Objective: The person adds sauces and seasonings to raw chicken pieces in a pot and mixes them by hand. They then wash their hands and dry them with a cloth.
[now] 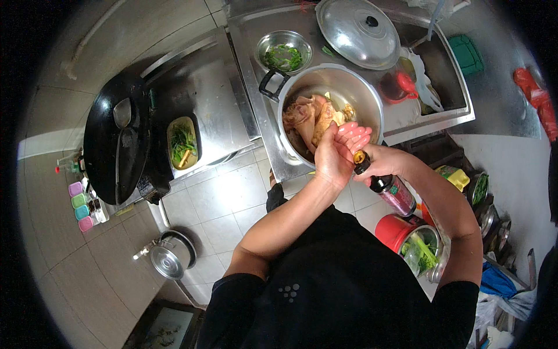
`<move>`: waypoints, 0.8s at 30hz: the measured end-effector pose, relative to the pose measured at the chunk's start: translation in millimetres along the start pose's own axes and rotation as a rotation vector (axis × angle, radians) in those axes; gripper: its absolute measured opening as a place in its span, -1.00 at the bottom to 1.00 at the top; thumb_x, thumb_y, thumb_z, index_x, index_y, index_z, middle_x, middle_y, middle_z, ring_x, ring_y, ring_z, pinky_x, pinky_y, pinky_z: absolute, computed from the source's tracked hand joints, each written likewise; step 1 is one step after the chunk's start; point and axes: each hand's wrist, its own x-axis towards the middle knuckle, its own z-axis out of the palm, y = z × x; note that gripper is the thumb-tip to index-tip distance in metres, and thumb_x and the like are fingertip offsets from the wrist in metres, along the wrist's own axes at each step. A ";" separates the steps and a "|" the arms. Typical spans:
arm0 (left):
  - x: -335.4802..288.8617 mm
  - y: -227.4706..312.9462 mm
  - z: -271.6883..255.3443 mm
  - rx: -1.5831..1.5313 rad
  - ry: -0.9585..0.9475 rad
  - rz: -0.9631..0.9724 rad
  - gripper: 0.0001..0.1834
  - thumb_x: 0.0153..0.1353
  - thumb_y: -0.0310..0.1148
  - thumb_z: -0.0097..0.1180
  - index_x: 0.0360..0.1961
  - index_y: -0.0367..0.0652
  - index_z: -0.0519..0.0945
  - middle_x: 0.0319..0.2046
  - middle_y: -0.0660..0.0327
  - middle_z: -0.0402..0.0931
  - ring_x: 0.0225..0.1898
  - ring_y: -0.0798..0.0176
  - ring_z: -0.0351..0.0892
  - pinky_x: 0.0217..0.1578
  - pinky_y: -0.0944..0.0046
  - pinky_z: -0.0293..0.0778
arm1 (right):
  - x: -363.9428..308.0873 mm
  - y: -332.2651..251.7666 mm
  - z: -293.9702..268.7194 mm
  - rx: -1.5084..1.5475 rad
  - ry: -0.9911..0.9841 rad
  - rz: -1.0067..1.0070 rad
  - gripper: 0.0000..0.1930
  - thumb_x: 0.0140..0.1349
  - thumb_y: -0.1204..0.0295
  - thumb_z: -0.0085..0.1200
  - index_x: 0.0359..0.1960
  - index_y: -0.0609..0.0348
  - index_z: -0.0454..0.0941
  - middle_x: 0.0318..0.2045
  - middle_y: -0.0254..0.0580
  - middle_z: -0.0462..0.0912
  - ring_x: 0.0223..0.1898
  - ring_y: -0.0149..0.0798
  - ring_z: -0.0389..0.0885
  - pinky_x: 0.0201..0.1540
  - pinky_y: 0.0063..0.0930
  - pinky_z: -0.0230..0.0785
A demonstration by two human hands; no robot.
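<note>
My left hand [338, 152] is held palm up over the near rim of a large metal pot [367, 102], its fingers stretched out and slightly cupped. Close beside it, my right hand [381, 160] grips a dark sauce bottle [397, 195] with a pinkish-red label. The bottle is tilted, its yellow mouth pointing at the left palm; whether liquid is flowing cannot be made out. Inside the pot lie pale, skin-on pieces of meat [308, 116], partly hidden by my left hand. A black side handle [272, 85] sticks out at the pot's left.
Behind the pot stand a metal bowl of chopped greens [283, 57] and a domed lid [358, 32]. A red container [397, 87] sits by the sink [433, 55]. Leftward are a black wok [119, 151] with a ladle and a dish of greens [183, 144]. A red bucket [395, 230] stands near my right arm.
</note>
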 end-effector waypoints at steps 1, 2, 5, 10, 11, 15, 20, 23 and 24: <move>0.4 -0.2 0.4 0.006 0.014 0.006 -0.58 0.44 -0.18 -0.28 -0.17 -0.36 0.48 -0.24 -0.06 0.59 -0.04 -0.13 0.58 0.09 0.02 0.49 | 1.8 0.0 -1.2 -0.012 -0.003 0.014 -0.75 -0.02 0.40 0.25 -0.33 0.19 0.47 -0.61 -0.27 0.58 -0.56 -0.38 0.57 -0.48 -0.48 0.38; 1.0 -0.5 0.8 0.011 0.024 0.011 -0.58 0.44 -0.18 -0.28 -0.18 -0.36 0.48 -0.24 -0.06 0.59 -0.04 -0.12 0.59 0.08 0.02 0.49 | 3.5 0.2 -2.2 0.017 -0.020 -0.004 -0.77 -0.02 0.43 0.25 -0.36 0.19 0.47 -0.61 -0.28 0.57 -0.56 -0.38 0.58 -0.47 -0.49 0.40; 2.1 -1.8 0.3 0.013 0.042 0.010 -0.58 0.43 -0.18 -0.27 -0.19 -0.36 0.48 -0.25 -0.06 0.59 -0.04 -0.10 0.59 0.08 0.03 0.50 | 6.4 1.2 -4.5 0.030 -0.043 0.038 -0.83 -0.02 0.48 0.24 -0.43 0.20 0.48 -0.62 -0.29 0.56 -0.56 -0.39 0.59 -0.45 -0.50 0.44; 3.9 -2.3 -2.2 0.001 0.028 0.009 -0.58 0.43 -0.17 -0.27 -0.20 -0.35 0.48 -0.25 -0.05 0.59 -0.04 -0.08 0.60 0.08 0.04 0.50 | 7.0 0.3 -7.2 0.093 -0.066 0.046 -0.83 -0.02 0.48 0.24 -0.42 0.20 0.48 -0.62 -0.30 0.56 -0.56 -0.40 0.58 -0.44 -0.50 0.44; 4.5 -2.0 -2.4 -0.005 0.027 0.008 -0.58 0.43 -0.17 -0.28 -0.20 -0.35 0.48 -0.25 -0.05 0.59 -0.04 -0.08 0.60 0.08 0.04 0.50 | 7.1 -0.5 -7.5 0.092 -0.064 0.060 -0.83 -0.02 0.48 0.24 -0.42 0.20 0.48 -0.61 -0.30 0.57 -0.56 -0.40 0.58 -0.44 -0.51 0.43; 6.3 -0.6 -2.4 -0.003 0.033 -0.002 -0.58 0.43 -0.17 -0.28 -0.20 -0.34 0.48 -0.25 -0.05 0.60 -0.05 -0.07 0.60 0.08 0.05 0.50 | 8.6 -4.6 -7.5 0.062 -0.045 0.040 -0.84 -0.03 0.45 0.22 -0.45 0.18 0.49 -0.66 -0.28 0.57 -0.58 -0.38 0.56 -0.49 -0.48 0.40; 7.3 -0.6 -2.2 -0.012 0.052 -0.010 -0.58 0.43 -0.16 -0.28 -0.21 -0.33 0.49 -0.25 -0.05 0.60 -0.04 -0.06 0.60 0.08 0.05 0.49 | 9.2 -6.2 -8.9 0.066 -0.049 0.102 -0.86 -0.04 0.45 0.21 -0.48 0.18 0.49 -0.66 -0.29 0.57 -0.58 -0.39 0.56 -0.49 -0.49 0.40; 8.2 -0.5 -3.0 -0.011 0.047 -0.009 -0.58 0.42 -0.17 -0.28 -0.21 -0.33 0.49 -0.25 -0.05 0.60 -0.04 -0.06 0.60 0.09 0.04 0.49 | 10.4 -5.9 -10.3 0.046 -0.068 0.103 -0.86 -0.04 0.45 0.20 -0.48 0.18 0.49 -0.66 -0.29 0.57 -0.59 -0.40 0.55 -0.50 -0.49 0.39; 8.4 -0.4 -3.4 -0.012 0.043 -0.009 -0.58 0.42 -0.17 -0.27 -0.21 -0.33 0.49 -0.25 -0.05 0.60 -0.04 -0.06 0.60 0.09 0.04 0.49 | 10.8 -5.7 -10.3 0.042 -0.073 0.096 -0.86 -0.04 0.44 0.20 -0.49 0.18 0.49 -0.66 -0.29 0.57 -0.59 -0.40 0.55 -0.50 -0.49 0.39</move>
